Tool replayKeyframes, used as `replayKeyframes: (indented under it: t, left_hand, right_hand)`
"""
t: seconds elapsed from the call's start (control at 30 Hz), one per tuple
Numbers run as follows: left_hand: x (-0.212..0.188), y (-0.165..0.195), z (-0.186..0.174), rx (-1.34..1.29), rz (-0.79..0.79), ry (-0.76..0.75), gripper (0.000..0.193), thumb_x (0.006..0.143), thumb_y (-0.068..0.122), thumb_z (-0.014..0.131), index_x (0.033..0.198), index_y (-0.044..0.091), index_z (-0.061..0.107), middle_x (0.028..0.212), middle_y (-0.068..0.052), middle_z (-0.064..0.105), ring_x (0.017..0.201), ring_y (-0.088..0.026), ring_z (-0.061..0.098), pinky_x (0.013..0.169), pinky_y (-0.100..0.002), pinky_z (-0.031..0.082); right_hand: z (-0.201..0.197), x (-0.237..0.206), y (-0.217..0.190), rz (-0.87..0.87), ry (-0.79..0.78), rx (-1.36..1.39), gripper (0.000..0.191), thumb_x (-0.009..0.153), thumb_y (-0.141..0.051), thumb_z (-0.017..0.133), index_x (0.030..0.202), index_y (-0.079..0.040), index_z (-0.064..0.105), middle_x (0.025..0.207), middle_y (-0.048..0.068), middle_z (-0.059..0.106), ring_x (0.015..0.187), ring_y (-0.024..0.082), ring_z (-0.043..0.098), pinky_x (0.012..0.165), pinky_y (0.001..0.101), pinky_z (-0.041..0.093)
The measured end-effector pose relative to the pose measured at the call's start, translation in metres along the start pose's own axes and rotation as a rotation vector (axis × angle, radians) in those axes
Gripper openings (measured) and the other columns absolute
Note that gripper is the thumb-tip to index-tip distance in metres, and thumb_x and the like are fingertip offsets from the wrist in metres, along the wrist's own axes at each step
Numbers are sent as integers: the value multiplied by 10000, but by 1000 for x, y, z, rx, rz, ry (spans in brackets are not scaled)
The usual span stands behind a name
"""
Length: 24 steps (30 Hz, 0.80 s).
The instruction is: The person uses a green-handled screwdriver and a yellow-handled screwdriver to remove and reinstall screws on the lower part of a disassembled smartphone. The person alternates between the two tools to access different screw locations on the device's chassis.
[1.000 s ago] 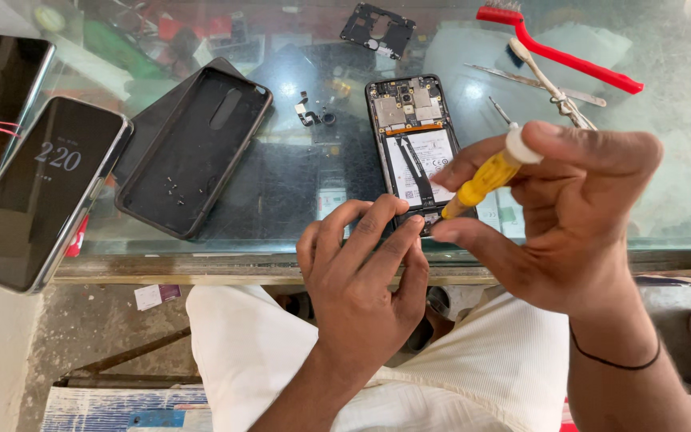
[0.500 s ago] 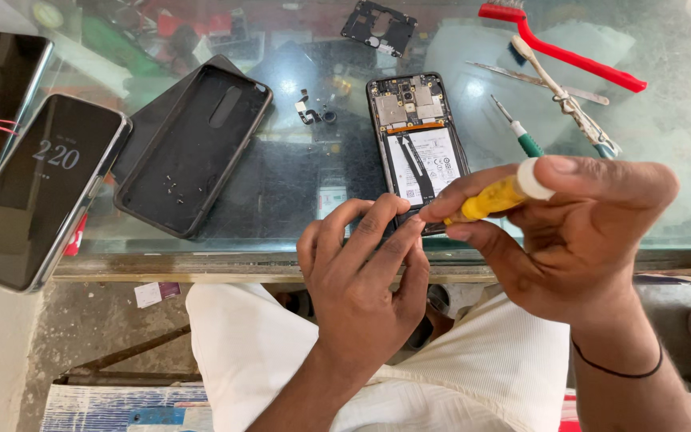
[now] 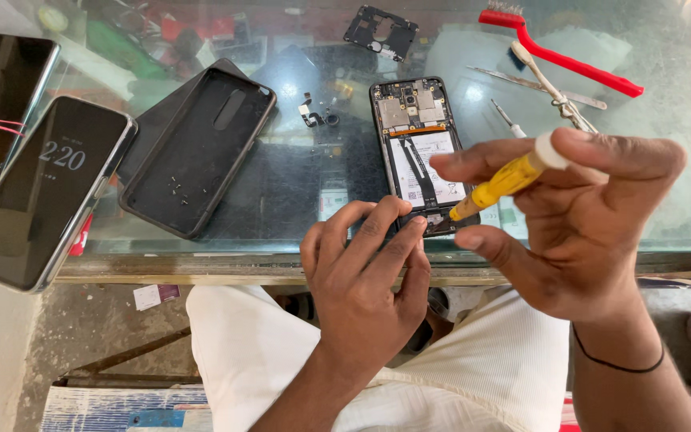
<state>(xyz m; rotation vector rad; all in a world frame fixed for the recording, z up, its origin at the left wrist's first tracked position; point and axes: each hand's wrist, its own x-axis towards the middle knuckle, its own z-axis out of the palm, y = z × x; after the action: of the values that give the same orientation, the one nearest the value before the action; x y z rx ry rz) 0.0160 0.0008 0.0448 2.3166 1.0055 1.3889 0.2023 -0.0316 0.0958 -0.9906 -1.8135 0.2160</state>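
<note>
An opened phone [image 3: 414, 136] with its back removed lies on the glass counter [image 3: 281, 184], its board and battery exposed. My left hand [image 3: 365, 272] presses its fingertips on the phone's near end. My right hand [image 3: 577, 216] grips a yellow-handled screwdriver [image 3: 505, 182], with the tip touching the phone's lower right corner and the white cap under my forefinger.
A black phone case [image 3: 197, 148] holding tiny screws lies left of the open phone. Two phones [image 3: 37, 188] overhang the counter's left edge. A red brush [image 3: 561, 52], tweezers [image 3: 549, 84], a black cover plate [image 3: 381, 30] and small parts [image 3: 317, 116] lie farther back.
My right hand has swung the screwdriver from steep to nearly flat, its cap moving right while the tip stays at the phone's near end. My left hand has not moved.
</note>
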Motion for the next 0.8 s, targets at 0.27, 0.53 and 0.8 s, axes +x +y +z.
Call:
replayKeyframes:
  t: [0.27,0.53,0.8]
  left_hand:
    - [0,-1,0,-1,3,-12,214,874,84,765,1087,72,770,1235,-31,712,1151,-233,627,996,-417,385]
    - [-1,-1,1,5,-6,-3,185,894,88,775,1079,72,770,1229,-17,718,1147,-221,632,994,-415,384]
    - [-2,-1,2,-1,5,4,208,875,88,774,1082,76,769,1240,-32,712,1155,-231,630,1000,-424,388]
  right_hand:
    - [9,7,2,-40,55,-61,782,819,93,755,1360,-11,200,1149,336,574,959,335,731,795,362,648]
    - [4,-8,6,146,85,-176,839,784,7,852,1398,-31,283,958,229,723,779,226,779,655,280,586]
    - [9,0,2,-38,34,-83,790,813,80,783,1383,-38,248,954,251,688,809,283,777,690,327,641]
